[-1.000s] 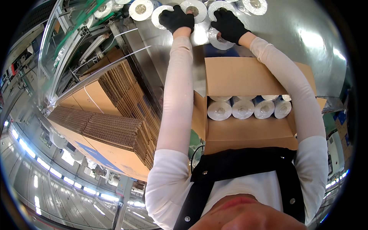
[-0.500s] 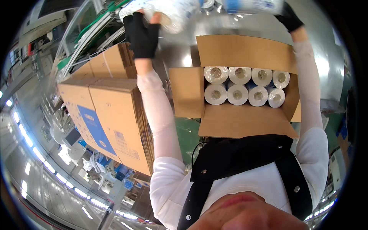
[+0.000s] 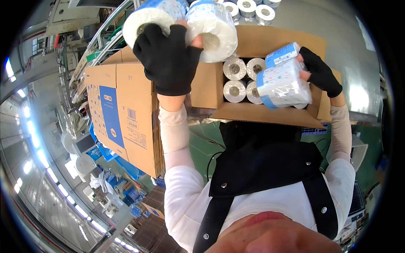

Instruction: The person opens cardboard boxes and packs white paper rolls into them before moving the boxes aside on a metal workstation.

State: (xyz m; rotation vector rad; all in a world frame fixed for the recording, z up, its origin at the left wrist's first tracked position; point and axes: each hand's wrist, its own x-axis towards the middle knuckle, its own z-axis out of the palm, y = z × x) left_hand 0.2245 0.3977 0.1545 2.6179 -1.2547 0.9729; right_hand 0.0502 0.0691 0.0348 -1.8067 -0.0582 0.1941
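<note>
My left hand point(image 3: 168, 59), in a black fingerless glove, grips two wrapped paper rolls side by side, a left roll point(image 3: 147, 21) and a right roll point(image 3: 213, 31), up beyond the box's left flap. Their white ends and hollow cores face me. Over the right part of an open cardboard box point(image 3: 270, 116), my right hand point(image 3: 318, 74), gloved alike, holds two more wrapped rolls, a near one point(image 3: 282, 84) and a far one point(image 3: 282, 55), lying on their sides. Below them, paper rolls point(image 3: 234, 91) stand in the box in two rows; the held ones hide those at the right.
Several wrapped rolls point(image 3: 247, 7) stand on the metal table point(image 3: 303, 14) beyond the box. At the left is a stack of flattened cartons point(image 3: 137, 114) with a blue printed panel. Metal rails point(image 3: 112, 25) run behind that stack.
Both hands have come nearer from the far side, each carrying two rolls. My right hand has brought its pair over the box; the left pair is now larger in view.
</note>
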